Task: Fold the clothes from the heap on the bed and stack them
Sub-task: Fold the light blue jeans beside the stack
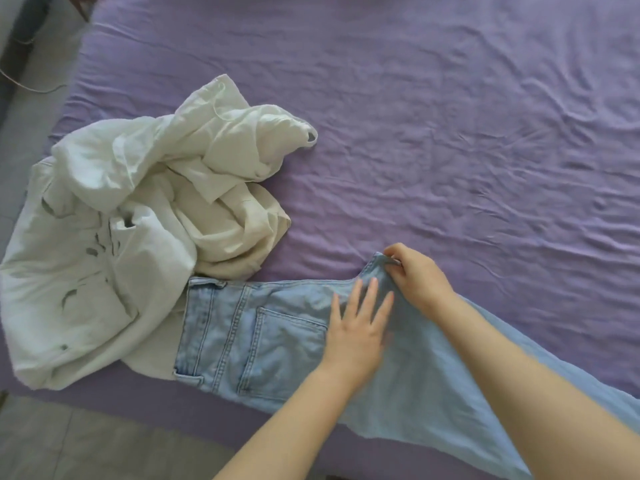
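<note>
Light blue jeans [263, 341] lie folded lengthwise along the bed's near edge, waistband to the left and legs running off to the right. My left hand [356, 327] presses flat on the seat of the jeans, fingers straight and spread. My right hand [415, 275] pinches the crotch point of the jeans at their far edge, lifting it slightly. A heap of white and cream clothes [138, 216] lies crumpled at the left, overlapping the waistband.
The purple bed sheet [450, 133] stretches wrinkled across the far and right side. The grey floor [69, 445] shows below the bed's near edge at the lower left. A thin cable [31, 86] lies on the floor at the upper left.
</note>
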### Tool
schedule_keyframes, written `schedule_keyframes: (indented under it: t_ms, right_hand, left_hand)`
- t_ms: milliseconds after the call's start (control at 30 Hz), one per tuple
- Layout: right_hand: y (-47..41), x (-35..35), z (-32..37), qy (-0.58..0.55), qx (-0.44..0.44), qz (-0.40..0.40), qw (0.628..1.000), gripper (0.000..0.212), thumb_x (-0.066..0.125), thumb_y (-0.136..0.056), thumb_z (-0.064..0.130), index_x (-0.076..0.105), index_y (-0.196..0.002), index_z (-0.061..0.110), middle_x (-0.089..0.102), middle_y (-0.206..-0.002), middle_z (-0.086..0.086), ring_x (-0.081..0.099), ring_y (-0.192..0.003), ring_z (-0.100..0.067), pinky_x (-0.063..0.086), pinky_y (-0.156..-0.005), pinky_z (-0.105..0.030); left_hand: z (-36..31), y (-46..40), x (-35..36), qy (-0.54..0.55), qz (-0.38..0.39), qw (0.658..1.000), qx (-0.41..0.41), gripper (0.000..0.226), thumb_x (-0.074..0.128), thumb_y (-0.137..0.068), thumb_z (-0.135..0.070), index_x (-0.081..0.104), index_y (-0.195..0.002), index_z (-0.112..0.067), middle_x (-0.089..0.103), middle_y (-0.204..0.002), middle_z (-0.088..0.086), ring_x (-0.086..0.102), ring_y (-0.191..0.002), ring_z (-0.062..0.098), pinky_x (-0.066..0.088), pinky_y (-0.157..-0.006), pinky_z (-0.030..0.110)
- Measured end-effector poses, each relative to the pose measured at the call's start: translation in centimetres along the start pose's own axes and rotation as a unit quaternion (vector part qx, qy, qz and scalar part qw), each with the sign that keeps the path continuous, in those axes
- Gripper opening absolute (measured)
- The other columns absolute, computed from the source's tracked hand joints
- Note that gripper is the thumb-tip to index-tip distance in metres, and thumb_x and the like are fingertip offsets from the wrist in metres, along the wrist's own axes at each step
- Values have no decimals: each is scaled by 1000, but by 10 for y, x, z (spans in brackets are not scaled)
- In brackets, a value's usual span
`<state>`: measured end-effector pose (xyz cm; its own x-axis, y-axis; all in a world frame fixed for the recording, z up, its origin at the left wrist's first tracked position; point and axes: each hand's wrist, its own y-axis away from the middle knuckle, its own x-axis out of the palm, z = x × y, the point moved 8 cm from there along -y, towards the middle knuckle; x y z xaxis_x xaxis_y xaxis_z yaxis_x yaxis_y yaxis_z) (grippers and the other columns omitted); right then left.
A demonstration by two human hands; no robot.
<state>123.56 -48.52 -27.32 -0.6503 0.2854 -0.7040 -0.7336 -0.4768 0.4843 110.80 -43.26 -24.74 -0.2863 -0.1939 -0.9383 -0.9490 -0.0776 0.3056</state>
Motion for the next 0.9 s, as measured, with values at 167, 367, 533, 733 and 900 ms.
schedule_keyframes:
  t_ms: [167,367,533,733,900]
  right_hand:
    - [52,-9,-63,102,-2,11,995,53,58,-88,26,37,-136,21,57,-124,-3,52,-115,-26,37,-89,-37]
    - [126,-38,-172,184,53,-2,981,59,54,-91,38,31,-142,21,55,-117,1,51,-112,-21,37,-87,-34]
    - [171,-54,-227,162,43,-18,986,47,54,-90,32,44,-134,20,58,-115,0,52,-109,-23,33,-85,-33]
    - [234,-90,-300,117,78,-53,989,27,64,-87,33,65,-108,17,65,-103,-1,57,-98,-27,35,-83,-35]
    - [284,-113,-336,42,113,-121,985,7,74,-81,20,75,-86,14,71,-87,-4,63,-86,-31,45,-75,-42]
  left_hand:
    - [-5,3,58,-4,179,984,3,101,43,-82,-73,-28,-144,-34,-41,-148,6,-44,-130,33,-11,-109,64]
    - [-21,-3,54,-81,210,972,-72,108,54,-78,-68,-18,-149,-29,-37,-151,12,-33,-138,39,-5,-108,66]
    - [-117,1,49,-75,169,983,-23,84,47,-88,-16,-6,-152,-24,-31,-154,11,-23,-143,34,-4,-114,57]
    - [-272,-4,48,55,169,978,106,62,43,-95,-19,19,-152,-23,-3,-161,9,-4,-148,24,10,-119,42]
    - [-325,-3,25,198,118,971,69,41,49,-93,-13,52,-135,-14,36,-148,9,29,-138,20,36,-103,34]
